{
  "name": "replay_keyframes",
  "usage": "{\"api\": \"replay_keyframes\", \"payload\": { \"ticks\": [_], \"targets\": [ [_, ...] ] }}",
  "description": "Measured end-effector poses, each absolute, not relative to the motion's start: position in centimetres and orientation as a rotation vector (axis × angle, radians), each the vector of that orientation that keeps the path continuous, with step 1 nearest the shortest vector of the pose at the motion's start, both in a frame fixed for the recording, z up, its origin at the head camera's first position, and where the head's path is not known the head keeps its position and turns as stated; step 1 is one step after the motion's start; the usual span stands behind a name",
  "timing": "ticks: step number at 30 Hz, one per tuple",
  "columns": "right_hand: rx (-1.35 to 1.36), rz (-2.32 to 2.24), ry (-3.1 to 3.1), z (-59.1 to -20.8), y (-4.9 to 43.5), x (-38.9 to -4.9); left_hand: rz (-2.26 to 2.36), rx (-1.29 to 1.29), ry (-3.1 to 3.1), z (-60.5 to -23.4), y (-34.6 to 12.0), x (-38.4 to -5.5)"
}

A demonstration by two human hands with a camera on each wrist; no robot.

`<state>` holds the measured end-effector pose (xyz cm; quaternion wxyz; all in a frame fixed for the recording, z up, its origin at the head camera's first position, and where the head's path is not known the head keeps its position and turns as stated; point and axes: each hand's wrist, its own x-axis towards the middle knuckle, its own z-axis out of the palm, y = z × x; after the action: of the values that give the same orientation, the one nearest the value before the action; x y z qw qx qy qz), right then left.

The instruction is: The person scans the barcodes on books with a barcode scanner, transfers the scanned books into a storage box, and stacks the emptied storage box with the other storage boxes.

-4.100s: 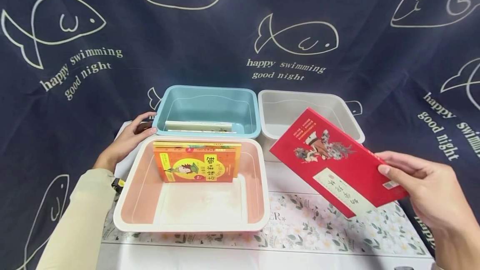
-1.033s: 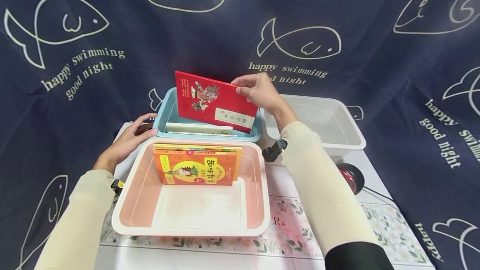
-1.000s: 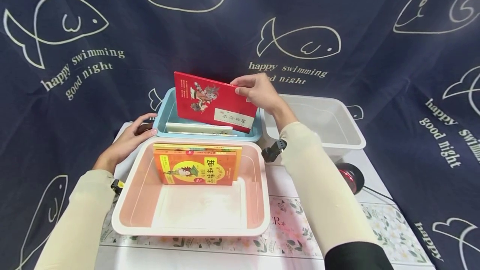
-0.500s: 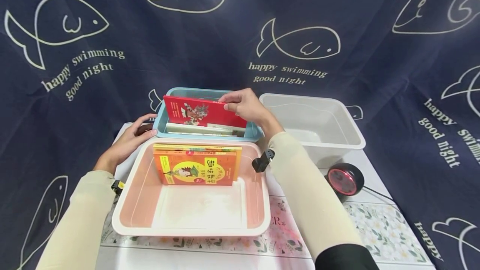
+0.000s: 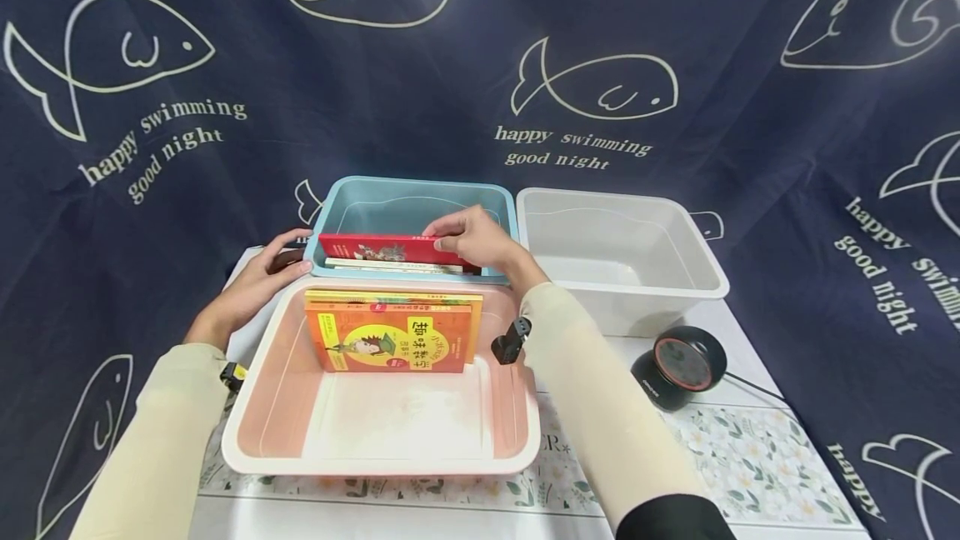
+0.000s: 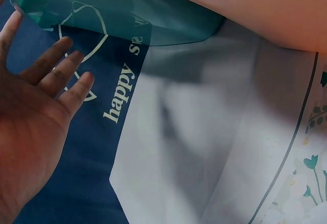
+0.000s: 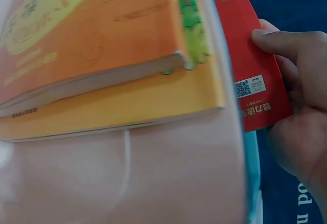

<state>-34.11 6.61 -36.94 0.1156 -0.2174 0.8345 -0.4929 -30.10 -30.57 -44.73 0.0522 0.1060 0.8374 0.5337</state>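
My right hand (image 5: 480, 238) pinches a red book (image 5: 390, 247) by its upper edge. The book stands inside the blue bin (image 5: 420, 183), behind some thin pale books (image 5: 393, 265); its lower part is hidden. In the right wrist view, the thumb lies on the front cover of the red book (image 7: 253, 75), above a QR code. My left hand (image 5: 258, 280) touches the left rim of the blue bin, and its fingers are spread in the left wrist view. Several orange and yellow books (image 5: 393, 336) stand on edge in the pink bin (image 5: 382, 465), nearest me.
A grey-white bin (image 5: 622, 290) stands right of the blue one. A black round device (image 5: 678, 365) with a cable sits on the table (image 5: 750, 457) at the right. A dark fish-patterned cloth (image 5: 420, 82) hangs behind the bins.
My right hand has brought the red book from the right over to the blue bin and lowered it in, behind the pale books. The left hand has stayed at the rim.
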Motion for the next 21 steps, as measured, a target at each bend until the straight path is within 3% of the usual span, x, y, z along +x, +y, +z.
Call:
{"api": "replay_keyframes", "payload": {
  "ticks": [10, 21],
  "targets": [
    [-0.645, -1.436, 2.375, -39.0, 6.3, -33.9, 1.654, 0.323, 2.519, -44.7, -30.5, -30.1],
    [-0.683, -1.254, 2.440, -38.5, 7.0, -33.9, 1.654, 0.336, 2.524, -44.7, -30.5, -30.1]
  ]
}}
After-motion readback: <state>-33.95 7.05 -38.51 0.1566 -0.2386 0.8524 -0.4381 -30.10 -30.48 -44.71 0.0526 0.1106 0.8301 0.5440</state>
